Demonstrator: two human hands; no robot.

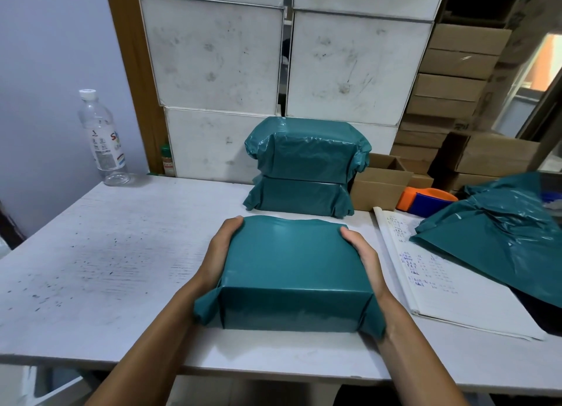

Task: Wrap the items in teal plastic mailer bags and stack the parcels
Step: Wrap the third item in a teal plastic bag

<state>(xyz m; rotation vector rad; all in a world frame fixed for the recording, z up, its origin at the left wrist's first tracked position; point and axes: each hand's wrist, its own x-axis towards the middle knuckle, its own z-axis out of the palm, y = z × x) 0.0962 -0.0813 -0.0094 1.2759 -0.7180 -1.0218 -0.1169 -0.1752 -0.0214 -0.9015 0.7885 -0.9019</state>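
A box wrapped in a teal mailer bag, the parcel, sits near the front of the white table. My left hand presses its left side and my right hand presses its right side, fingers curled over the far top edge. Behind it, two wrapped teal parcels form a stack against the white boxes at the back. A pile of loose teal mailer bags lies at the right.
An open notebook with handwriting lies right of the parcel. An orange and blue tape dispenser and an open cardboard box sit behind it. A clear water bottle stands at the back left. Cardboard boxes are piled at the right.
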